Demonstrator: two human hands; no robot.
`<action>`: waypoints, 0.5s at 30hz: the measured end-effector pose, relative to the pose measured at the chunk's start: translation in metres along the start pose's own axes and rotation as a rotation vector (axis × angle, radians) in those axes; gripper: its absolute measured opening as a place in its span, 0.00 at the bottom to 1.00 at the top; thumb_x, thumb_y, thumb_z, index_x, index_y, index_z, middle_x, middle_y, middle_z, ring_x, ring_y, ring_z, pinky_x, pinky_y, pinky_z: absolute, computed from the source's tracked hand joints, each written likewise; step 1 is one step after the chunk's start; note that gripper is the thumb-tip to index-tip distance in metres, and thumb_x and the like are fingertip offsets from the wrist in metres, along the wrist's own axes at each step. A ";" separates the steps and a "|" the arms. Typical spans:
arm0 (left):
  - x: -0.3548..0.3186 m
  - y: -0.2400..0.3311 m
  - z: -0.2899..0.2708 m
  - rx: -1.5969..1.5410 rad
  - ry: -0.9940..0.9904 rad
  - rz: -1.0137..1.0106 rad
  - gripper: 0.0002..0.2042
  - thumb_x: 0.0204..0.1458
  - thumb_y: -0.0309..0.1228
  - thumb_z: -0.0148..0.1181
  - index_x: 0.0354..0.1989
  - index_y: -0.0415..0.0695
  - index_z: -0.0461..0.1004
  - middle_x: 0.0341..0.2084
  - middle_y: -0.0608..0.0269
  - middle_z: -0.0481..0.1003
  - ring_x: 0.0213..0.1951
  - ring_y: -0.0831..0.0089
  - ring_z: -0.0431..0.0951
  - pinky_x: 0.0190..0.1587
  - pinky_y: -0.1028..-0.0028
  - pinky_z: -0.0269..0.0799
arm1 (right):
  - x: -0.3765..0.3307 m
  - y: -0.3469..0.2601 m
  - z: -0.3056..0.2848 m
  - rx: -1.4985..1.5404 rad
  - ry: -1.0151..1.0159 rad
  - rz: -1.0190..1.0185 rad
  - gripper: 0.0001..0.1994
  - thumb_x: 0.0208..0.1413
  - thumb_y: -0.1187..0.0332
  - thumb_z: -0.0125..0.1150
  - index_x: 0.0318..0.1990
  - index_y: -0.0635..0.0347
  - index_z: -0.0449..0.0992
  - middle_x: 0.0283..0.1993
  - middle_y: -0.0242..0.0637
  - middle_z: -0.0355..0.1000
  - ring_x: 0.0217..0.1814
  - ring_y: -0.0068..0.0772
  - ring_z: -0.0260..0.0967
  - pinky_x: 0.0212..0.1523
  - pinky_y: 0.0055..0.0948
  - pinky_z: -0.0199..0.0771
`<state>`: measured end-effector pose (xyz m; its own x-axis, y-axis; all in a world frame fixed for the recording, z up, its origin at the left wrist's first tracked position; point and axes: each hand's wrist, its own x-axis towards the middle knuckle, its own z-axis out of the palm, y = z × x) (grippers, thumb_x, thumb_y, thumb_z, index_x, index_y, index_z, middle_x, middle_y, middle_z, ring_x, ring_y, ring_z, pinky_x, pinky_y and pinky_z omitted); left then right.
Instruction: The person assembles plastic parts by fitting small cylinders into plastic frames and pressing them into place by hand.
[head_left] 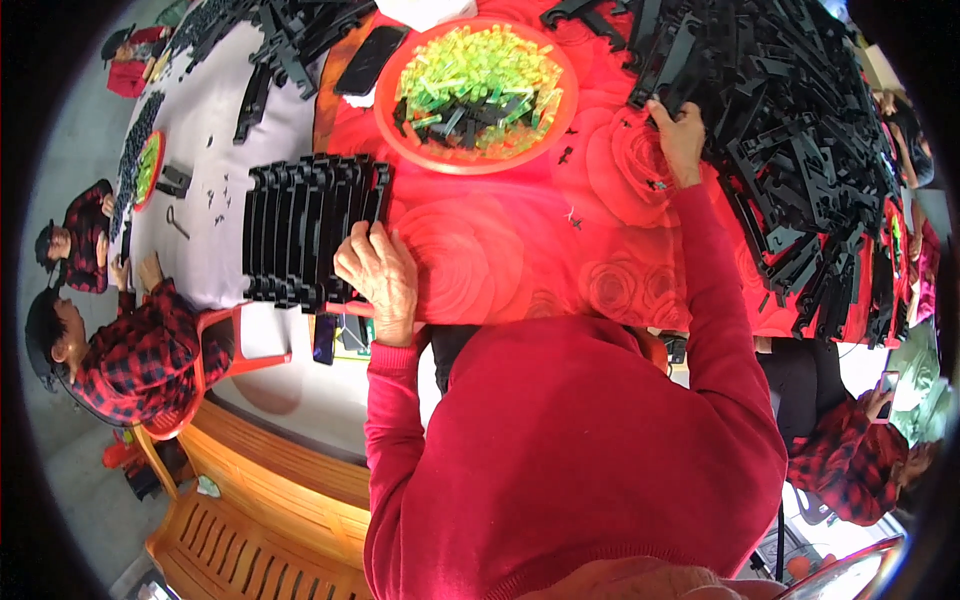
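Note:
Long black plastic strips (300, 230) with notched ends stand side by side in a neat row at the left of the table. My left hand (378, 272) is at the near right end of this row, its fingers bent over the last strip and closed on it. Farther right, my right hand (682, 140) reaches to the edge of a big loose pile of similar black strips (800, 140). Its thumb and forefinger close on the near end of one strip (655, 75); the rest of that strip merges with the pile.
A red-orange bowl (478, 168) holds small yellow-green, orange and black pieces. A black phone (371, 60) lies beside it. Small dark bits dot the red flowered cloth (470, 250). Other people (140, 350) sit left and right. An orange wooden bench (260, 500) stands lower left.

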<state>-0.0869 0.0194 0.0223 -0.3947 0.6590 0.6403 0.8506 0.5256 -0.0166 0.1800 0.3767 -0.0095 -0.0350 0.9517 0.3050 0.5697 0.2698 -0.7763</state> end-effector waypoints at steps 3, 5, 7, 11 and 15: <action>-0.002 0.012 -0.010 -0.108 0.003 0.004 0.13 0.45 0.25 0.63 0.40 0.40 0.71 0.43 0.57 0.70 0.44 0.59 0.67 0.47 0.59 0.61 | -0.026 -0.020 -0.018 0.423 -0.074 -0.072 0.16 0.48 0.68 0.68 0.39 0.67 0.69 0.31 0.35 0.73 0.31 0.21 0.69 0.34 0.23 0.70; -0.007 0.019 -0.013 -0.211 0.000 -0.007 0.14 0.45 0.24 0.64 0.41 0.41 0.71 0.43 0.58 0.70 0.45 0.59 0.67 0.46 0.60 0.62 | -0.052 -0.055 -0.037 0.529 -0.210 -0.136 0.17 0.50 0.68 0.66 0.42 0.67 0.66 0.32 0.31 0.71 0.29 0.15 0.66 0.32 0.19 0.69; -0.013 0.025 -0.018 -0.343 0.001 -0.030 0.15 0.45 0.25 0.64 0.42 0.41 0.71 0.42 0.57 0.70 0.44 0.58 0.68 0.46 0.61 0.64 | -0.077 -0.086 -0.063 0.287 -0.436 -0.168 0.17 0.51 0.68 0.66 0.43 0.66 0.66 0.33 0.33 0.72 0.29 0.18 0.68 0.31 0.21 0.70; -0.013 0.034 -0.033 -0.594 0.032 -0.074 0.22 0.47 0.35 0.65 0.49 0.39 0.69 0.46 0.54 0.70 0.46 0.56 0.68 0.49 0.59 0.64 | -0.116 -0.114 -0.065 0.048 -0.899 -0.604 0.18 0.47 0.67 0.65 0.46 0.59 0.67 0.35 0.41 0.72 0.31 0.39 0.74 0.27 0.35 0.71; -0.019 0.034 -0.045 -0.642 -0.058 0.041 0.35 0.45 0.50 0.64 0.58 0.41 0.65 0.54 0.51 0.66 0.54 0.52 0.65 0.55 0.55 0.59 | -0.131 -0.119 -0.043 -0.092 -1.246 -0.835 0.18 0.49 0.64 0.61 0.46 0.58 0.66 0.36 0.42 0.71 0.35 0.48 0.72 0.29 0.42 0.70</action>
<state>-0.0347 0.0007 0.0439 -0.3605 0.7091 0.6060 0.8967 0.0845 0.4345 0.1521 0.2132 0.0668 -0.9967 0.0573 -0.0583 0.0803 0.8176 -0.5701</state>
